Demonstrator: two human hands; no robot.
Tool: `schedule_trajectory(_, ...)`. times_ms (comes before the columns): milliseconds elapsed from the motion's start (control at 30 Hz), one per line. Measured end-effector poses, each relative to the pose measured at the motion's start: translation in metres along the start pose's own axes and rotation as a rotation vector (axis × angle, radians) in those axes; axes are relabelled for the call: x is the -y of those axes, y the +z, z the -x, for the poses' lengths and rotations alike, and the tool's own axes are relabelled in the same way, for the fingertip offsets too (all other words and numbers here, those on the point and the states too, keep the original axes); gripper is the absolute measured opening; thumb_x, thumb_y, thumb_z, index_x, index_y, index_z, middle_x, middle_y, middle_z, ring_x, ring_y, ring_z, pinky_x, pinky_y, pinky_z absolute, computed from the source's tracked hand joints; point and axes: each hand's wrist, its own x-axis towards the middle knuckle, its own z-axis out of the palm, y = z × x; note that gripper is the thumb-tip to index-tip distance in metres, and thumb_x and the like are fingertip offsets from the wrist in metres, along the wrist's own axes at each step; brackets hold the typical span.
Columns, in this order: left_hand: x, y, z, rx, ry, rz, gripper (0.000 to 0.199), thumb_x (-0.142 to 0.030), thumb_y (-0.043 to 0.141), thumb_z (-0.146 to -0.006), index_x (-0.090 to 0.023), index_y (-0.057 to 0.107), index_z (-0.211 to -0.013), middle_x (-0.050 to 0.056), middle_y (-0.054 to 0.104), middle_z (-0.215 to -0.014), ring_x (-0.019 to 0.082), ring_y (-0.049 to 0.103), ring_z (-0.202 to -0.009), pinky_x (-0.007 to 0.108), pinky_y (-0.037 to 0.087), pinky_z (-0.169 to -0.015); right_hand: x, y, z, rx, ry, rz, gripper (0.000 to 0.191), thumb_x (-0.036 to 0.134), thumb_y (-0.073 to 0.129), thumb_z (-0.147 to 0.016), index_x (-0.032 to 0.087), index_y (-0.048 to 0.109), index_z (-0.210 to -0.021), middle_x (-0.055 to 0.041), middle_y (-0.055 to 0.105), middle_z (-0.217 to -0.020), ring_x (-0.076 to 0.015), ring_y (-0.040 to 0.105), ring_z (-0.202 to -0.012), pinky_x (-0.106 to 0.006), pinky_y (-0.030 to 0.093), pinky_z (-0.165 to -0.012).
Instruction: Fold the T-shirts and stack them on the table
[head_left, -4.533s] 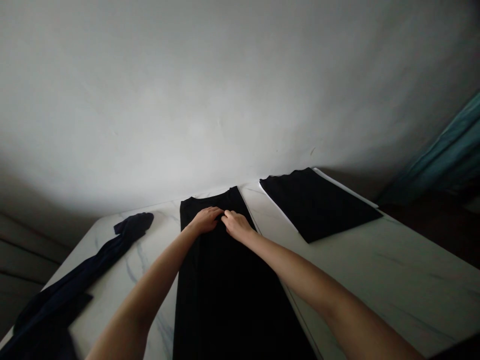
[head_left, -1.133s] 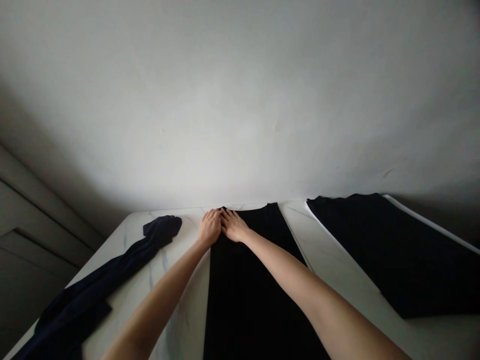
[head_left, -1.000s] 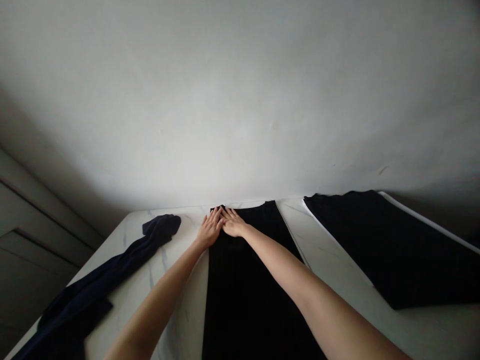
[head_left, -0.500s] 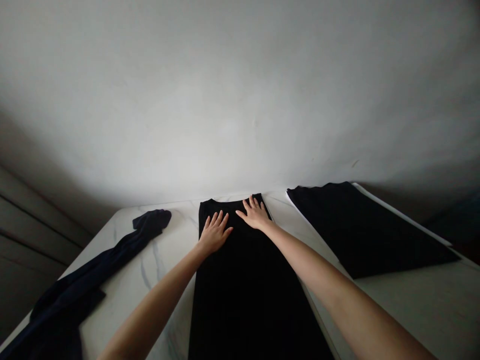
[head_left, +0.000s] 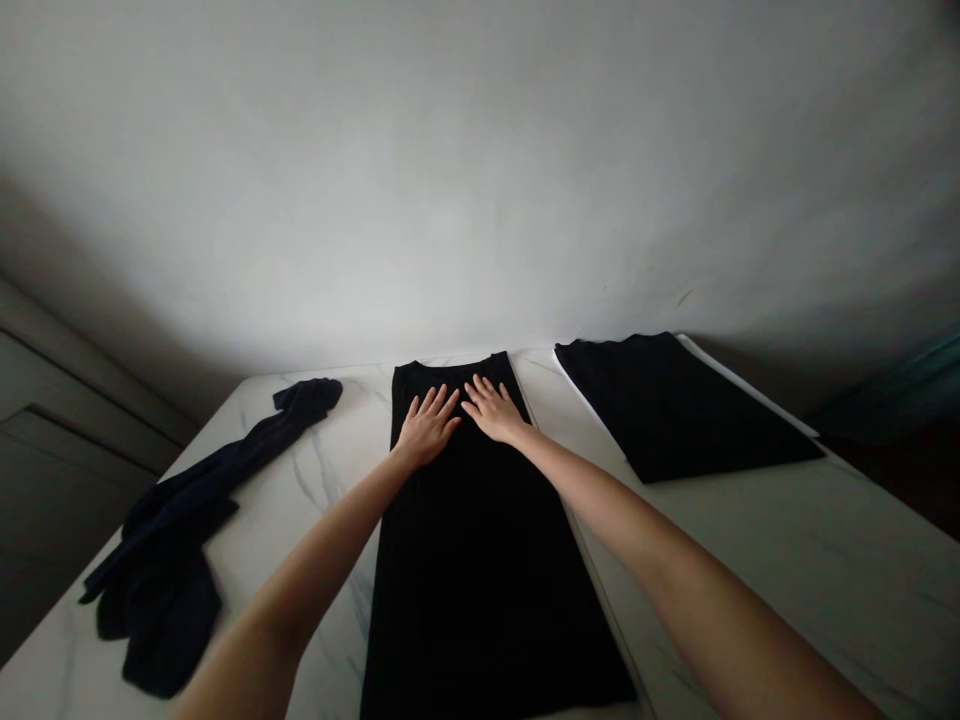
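A long black garment [head_left: 480, 580] lies flat down the middle of the white marbled table [head_left: 780, 560], its neckline towards the wall. On its upper left part rests my left hand [head_left: 429, 425], palm down with the fingers spread. My right hand [head_left: 492, 408] lies spread on the upper right part, just below the neckline. Neither hand grips the cloth. A thin pale edge shows along the garment's right side.
A crumpled dark navy garment [head_left: 180, 540] stretches along the table's left side. At the back right lies a folded black cloth [head_left: 682, 410] with white edges beneath it. Behind the table rises a grey wall [head_left: 450, 180]; a panelled surface [head_left: 67, 470] stands at the left.
The view has tipped down, so more of the table's front shows, including the black garment's lower edge. My right hand has slid slightly down from the neckline, towards my left hand.
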Motion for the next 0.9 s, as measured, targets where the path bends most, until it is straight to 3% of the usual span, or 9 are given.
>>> schedule_trajectory(167, -0.025, 0.014, 0.028, 0.022, 0.088, -0.016, 0.058, -0.051, 0.031, -0.099, -0.029, 0.026, -0.153, 0.007, 0.026, -0.160, 0.029, 0.021, -0.148, 0.055, 0.022, -0.117, 0.003, 0.015, 0.052, -0.033, -0.069, 0.036, 0.063, 0.048, 0.023, -0.101, 0.013, 0.030, -0.153, -0.0109, 0.019, -0.161, -0.0289, 0.016, -0.148, -0.051, 0.012, -0.119)
schedule_trajectory(333, -0.033, 0.008, 0.029, 0.068, 0.076, -0.043, 0.056, -0.047, 0.031, -0.100, -0.027, 0.029, -0.153, 0.007, 0.028, -0.159, 0.028, 0.023, -0.147, 0.056, 0.021, -0.117, 0.010, 0.009, 0.055, 0.035, -0.028, 0.040, 0.071, 0.052, 0.032, -0.099, 0.011, 0.020, -0.155, -0.0116, 0.012, -0.162, -0.0319, 0.012, -0.149, -0.052, 0.012, -0.119)
schedule_trajectory(433, -0.038, -0.001, 0.045, 0.052, 0.077, -0.042, 0.057, -0.045, 0.030, -0.100, -0.024, 0.029, -0.153, 0.007, 0.026, -0.160, 0.029, 0.020, -0.148, 0.055, 0.022, -0.117, 0.013, 0.005, 0.067, 0.020, -0.014, 0.008, 0.075, 0.053, 0.032, -0.098, 0.008, 0.016, -0.156, -0.0159, 0.008, -0.161, -0.0304, 0.011, -0.149, -0.051, 0.014, -0.119)
schedule_trajectory(533, -0.043, -0.001, 0.083, -0.078, 0.006, -0.035, 0.062, -0.047, 0.030, -0.100, -0.018, 0.024, -0.154, 0.012, 0.019, -0.162, 0.032, 0.014, -0.149, 0.055, 0.023, -0.117, 0.012, 0.010, 0.101, -0.090, -0.022, -0.020, 0.076, 0.055, 0.029, -0.099, 0.007, 0.016, -0.155, -0.0186, 0.010, -0.161, -0.0298, 0.012, -0.149, -0.051, 0.017, -0.119)
schedule_trajectory(633, -0.046, 0.004, 0.130, -0.132, -0.061, 0.010, 0.068, -0.050, 0.030, -0.099, -0.015, 0.016, -0.156, 0.018, 0.020, -0.160, 0.033, 0.017, -0.148, 0.054, 0.029, -0.114, 0.010, 0.018, 0.147, -0.106, -0.054, -0.043, 0.077, 0.059, 0.027, -0.098, 0.006, 0.021, -0.154, -0.0197, 0.018, -0.159, -0.0306, 0.014, -0.148, -0.052, 0.019, -0.119)
schedule_trajectory(733, -0.051, 0.001, 0.168, -0.078, 0.006, 0.058, 0.070, -0.052, 0.031, -0.099, -0.018, 0.010, -0.156, 0.017, 0.020, -0.160, 0.029, 0.019, -0.148, 0.051, 0.030, -0.115, 0.014, 0.019, 0.188, -0.069, -0.112, -0.067, 0.076, 0.059, 0.028, -0.098, 0.008, 0.025, -0.154, -0.0184, 0.021, -0.159, -0.0291, 0.016, -0.148, -0.050, 0.021, -0.119)
schedule_trajectory(900, -0.070, -0.027, 0.215, 0.030, 0.172, 0.088, 0.071, -0.053, 0.038, -0.097, -0.023, 0.011, -0.156, 0.013, 0.015, -0.162, 0.033, 0.010, -0.149, 0.055, 0.025, -0.116, 0.025, 0.011, 0.243, -0.031, -0.240, -0.084, 0.070, 0.055, 0.036, -0.098, 0.017, 0.022, -0.155, -0.0135, 0.018, -0.160, -0.0290, 0.015, -0.148, -0.054, 0.021, -0.119)
